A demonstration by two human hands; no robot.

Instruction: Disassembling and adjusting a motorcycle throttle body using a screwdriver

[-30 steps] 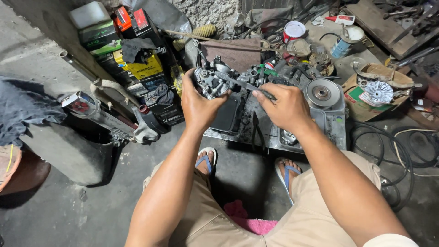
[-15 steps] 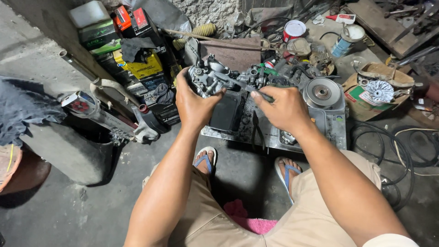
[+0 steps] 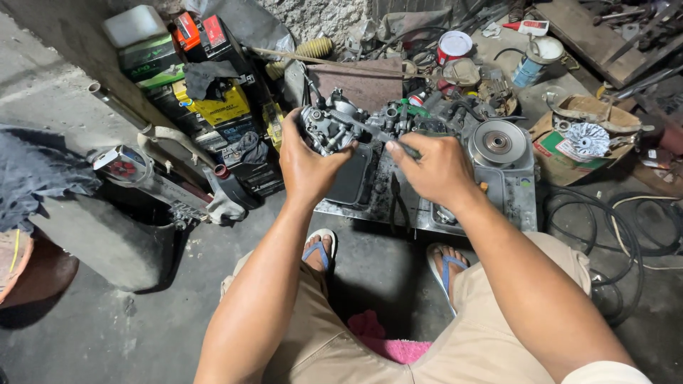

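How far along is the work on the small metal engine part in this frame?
Done: the carburetor-like metal part is off any machine, held up over the metal tray by the left hand. In hand: the right hand holds a screwdriver with its tip at the part. Left: cannot tell how many screws remain; a round pulley and other parts lie loose nearby.

The screwdriver (image 3: 373,133) tip seems buried in the carburetor (image 3: 326,126) (handle hidden by fingers).
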